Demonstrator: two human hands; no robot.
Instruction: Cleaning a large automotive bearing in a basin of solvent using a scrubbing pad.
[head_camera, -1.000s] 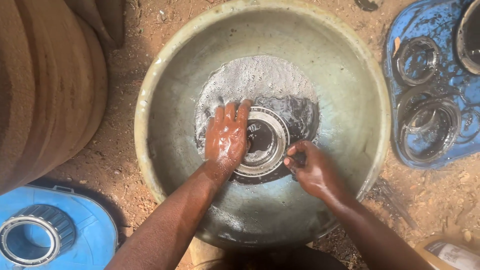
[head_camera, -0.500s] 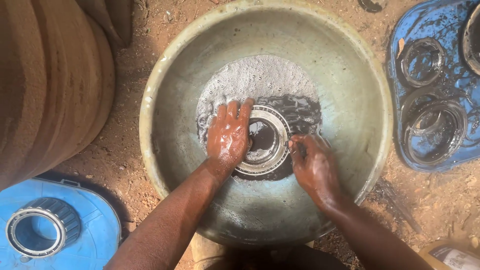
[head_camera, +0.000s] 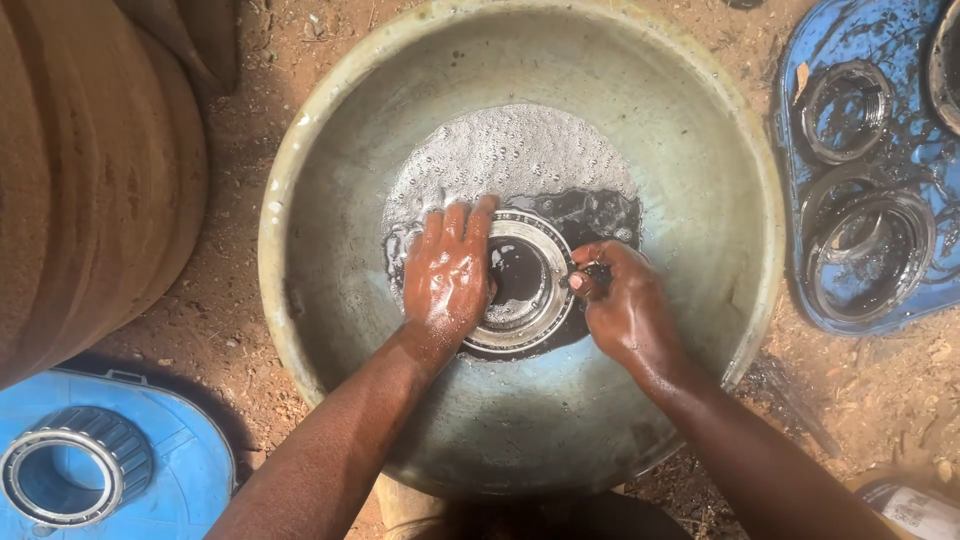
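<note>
A large metal bearing (head_camera: 525, 285) lies flat in dark foamy liquid at the bottom of a wide pale basin (head_camera: 700, 130). My left hand (head_camera: 445, 275), wet and shiny, rests flat on the bearing's left rim with fingers pointing away from me. My right hand (head_camera: 620, 305) grips the bearing's right edge, fingers curled against its rollers. Both forearms reach in from the lower edge of the view.
A blue plastic lid (head_camera: 880, 170) at the right holds several greasy metal rings. Another blue lid (head_camera: 170, 440) at the lower left carries a clean roller bearing (head_camera: 70, 475). A big brown drum-like shape (head_camera: 90, 180) stands at the left. The ground is reddish dirt. A plastic bottle (head_camera: 915, 510) lies at the lower right.
My right hand has moved up along the bearing's right edge and closer to it. My left hand stays on the left rim. The view shifted slightly.
</note>
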